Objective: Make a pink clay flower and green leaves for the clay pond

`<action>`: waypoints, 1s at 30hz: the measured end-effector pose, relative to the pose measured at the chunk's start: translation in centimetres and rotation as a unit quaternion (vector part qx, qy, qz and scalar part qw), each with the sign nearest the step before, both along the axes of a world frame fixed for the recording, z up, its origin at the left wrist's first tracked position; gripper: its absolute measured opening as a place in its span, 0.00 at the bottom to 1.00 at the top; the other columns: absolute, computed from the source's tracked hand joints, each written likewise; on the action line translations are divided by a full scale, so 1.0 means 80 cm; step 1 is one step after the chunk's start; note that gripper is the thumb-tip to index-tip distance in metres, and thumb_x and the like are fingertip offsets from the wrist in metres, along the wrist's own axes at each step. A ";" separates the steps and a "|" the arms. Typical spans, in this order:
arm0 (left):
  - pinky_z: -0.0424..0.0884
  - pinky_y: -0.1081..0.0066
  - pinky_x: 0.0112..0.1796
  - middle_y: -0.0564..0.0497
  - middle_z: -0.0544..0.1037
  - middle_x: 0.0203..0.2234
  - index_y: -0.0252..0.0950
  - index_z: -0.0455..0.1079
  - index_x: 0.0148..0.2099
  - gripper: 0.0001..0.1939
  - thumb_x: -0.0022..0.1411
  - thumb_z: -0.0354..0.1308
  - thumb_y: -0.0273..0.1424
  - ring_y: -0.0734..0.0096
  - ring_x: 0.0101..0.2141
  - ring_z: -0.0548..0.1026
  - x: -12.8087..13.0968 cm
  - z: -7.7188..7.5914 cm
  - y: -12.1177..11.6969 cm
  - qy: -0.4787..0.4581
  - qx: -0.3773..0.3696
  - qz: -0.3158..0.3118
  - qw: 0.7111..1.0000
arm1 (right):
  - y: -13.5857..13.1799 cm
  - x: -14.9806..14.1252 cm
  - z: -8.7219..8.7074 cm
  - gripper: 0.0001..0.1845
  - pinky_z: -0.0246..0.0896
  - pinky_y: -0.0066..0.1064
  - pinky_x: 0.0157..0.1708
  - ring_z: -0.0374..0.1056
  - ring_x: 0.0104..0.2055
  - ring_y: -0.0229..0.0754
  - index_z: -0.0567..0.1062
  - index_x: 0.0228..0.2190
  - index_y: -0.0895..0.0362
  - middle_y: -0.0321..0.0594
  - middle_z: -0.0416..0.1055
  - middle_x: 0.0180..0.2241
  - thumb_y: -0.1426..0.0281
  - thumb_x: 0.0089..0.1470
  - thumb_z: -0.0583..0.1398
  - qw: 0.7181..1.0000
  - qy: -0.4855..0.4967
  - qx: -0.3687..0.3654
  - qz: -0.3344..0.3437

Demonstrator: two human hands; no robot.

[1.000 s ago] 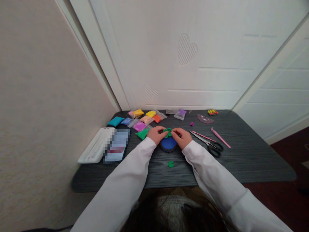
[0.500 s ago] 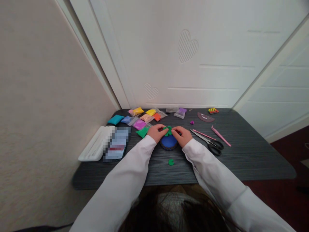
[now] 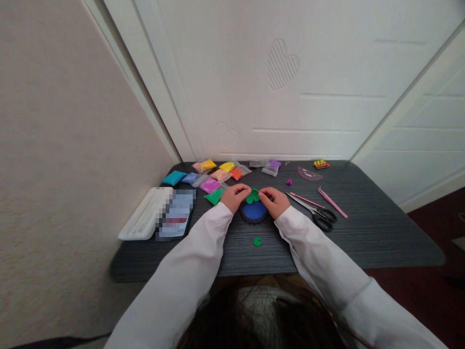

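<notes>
The clover [image 3: 252, 197] and disc [image 3: 254, 211] look matt and smooth, like soft clay. The sleeves [image 3: 192, 257] are matt cloth. The table [image 3: 363, 247] has a finely grained, wood-look top. The scissors [image 3: 314, 211] have metal blades and plastic-looking handles. The bags [image 3: 209, 184] are thin, clear plastic with a slight gloss – the case [image 3: 147, 213] smooth plastic. The door [image 3: 225, 72] looks smooth, bar its ribbed hearts [image 3: 282, 67] – the wall [image 3: 72, 145] rougher.

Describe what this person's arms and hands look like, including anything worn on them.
Both arms are covered by loose, plain white fabric sleeves: the left sleeve and the right sleeve reach to the wrists, with soft creases and no visible print. The left hand and right hand are ungloved, and no ring, watch or cable shows on either.
</notes>
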State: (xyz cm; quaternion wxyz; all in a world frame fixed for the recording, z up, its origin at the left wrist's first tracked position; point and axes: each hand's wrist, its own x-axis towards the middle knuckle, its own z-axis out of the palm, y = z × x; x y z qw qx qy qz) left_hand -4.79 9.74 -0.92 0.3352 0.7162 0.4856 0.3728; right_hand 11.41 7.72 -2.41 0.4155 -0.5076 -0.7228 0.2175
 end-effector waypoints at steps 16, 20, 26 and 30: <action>0.64 0.70 0.34 0.50 0.71 0.33 0.34 0.64 0.42 0.23 0.38 0.49 0.21 0.70 0.33 0.67 -0.016 -0.002 -0.003 0.020 0.009 -0.036 0.999 | -0.001 0.004 0.000 0.14 0.59 0.28 0.34 0.64 0.30 0.36 0.68 0.36 0.57 0.36 0.69 0.29 0.74 0.46 0.50 0.999 0.032 0.011 0.017; 0.63 0.68 0.37 0.49 0.71 0.35 0.35 0.65 0.43 0.22 0.40 0.52 0.24 0.67 0.36 0.66 -0.019 -0.002 -0.004 0.126 0.077 -0.046 0.988 | 0.001 0.005 -0.004 0.21 0.58 0.31 0.38 0.65 0.34 0.37 0.66 0.40 0.55 0.36 0.70 0.32 0.78 0.41 0.50 0.998 0.021 0.029 0.044; 0.61 0.64 0.40 0.49 0.72 0.34 0.34 0.68 0.38 0.16 0.43 0.56 0.30 0.65 0.36 0.67 -0.020 -0.008 0.003 0.170 0.115 -0.053 0.977 | 0.007 0.007 -0.013 0.26 0.58 0.35 0.41 0.64 0.37 0.39 0.65 0.44 0.54 0.38 0.68 0.36 0.78 0.39 0.53 0.995 -0.020 0.068 0.076; 0.61 0.64 0.40 0.49 0.73 0.33 0.35 0.69 0.38 0.16 0.44 0.57 0.34 0.65 0.36 0.67 -0.020 -0.009 0.004 0.171 0.117 -0.055 0.977 | 0.008 0.008 -0.012 0.26 0.59 0.36 0.41 0.65 0.37 0.40 0.64 0.44 0.54 0.39 0.68 0.37 0.76 0.39 0.55 0.992 -0.043 0.077 0.090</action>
